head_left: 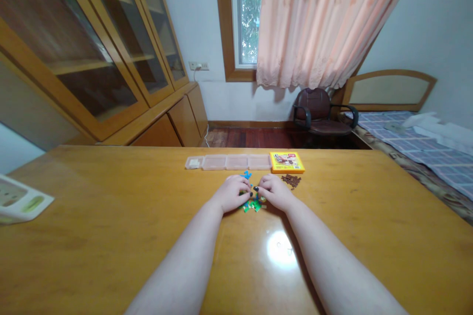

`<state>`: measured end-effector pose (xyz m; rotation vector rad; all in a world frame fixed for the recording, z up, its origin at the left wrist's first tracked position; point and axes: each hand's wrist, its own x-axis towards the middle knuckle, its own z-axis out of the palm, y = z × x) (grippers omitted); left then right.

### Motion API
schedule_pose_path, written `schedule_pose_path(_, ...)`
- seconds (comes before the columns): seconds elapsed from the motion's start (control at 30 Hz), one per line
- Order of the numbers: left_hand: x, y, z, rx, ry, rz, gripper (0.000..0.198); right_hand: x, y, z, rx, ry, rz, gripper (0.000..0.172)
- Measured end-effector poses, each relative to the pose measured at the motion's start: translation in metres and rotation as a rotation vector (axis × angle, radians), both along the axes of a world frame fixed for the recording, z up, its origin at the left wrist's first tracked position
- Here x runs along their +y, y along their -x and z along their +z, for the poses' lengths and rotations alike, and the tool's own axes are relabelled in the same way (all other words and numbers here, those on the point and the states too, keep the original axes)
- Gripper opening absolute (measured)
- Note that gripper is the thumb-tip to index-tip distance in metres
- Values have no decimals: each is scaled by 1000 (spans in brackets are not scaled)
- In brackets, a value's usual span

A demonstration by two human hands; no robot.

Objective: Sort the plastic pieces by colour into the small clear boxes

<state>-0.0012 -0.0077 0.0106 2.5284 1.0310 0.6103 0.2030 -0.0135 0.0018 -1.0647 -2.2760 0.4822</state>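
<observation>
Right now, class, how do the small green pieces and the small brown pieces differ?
The small green pieces lie mixed with pale ones; the small brown pieces form one unmixed heap. The green lie between left hand and right hand, the brown on the right hand's outer side. Both rest on the wooden table.

The head camera faces forward, down across the table (111, 236).
</observation>
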Motion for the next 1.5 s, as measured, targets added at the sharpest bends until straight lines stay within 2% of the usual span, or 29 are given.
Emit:
schedule_pose_path(0.23, 0, 1, 1, -26, 6, -48, 15, 1, 1, 0, 17, 31, 25, 29)
schedule_pose_path(0.47, 3, -1, -3, -1, -24, -4, 20, 0, 0, 4, 40, 30, 72, 30)
schedule_pose_path(0.7, 1, -2, 1, 15, -6, 4, 22, 1, 0, 1, 31, 43, 48, 31)
schedule_pose_path(0.93, 3, 0, -3, 40, -20, 68, 18, 2, 0, -2, -14, 17, 4, 31)
schedule_pose_path(1.5, 3, 0, -3, 36, 28, 42, 17, 1, 1, 1, -45, 32, -19, 33)
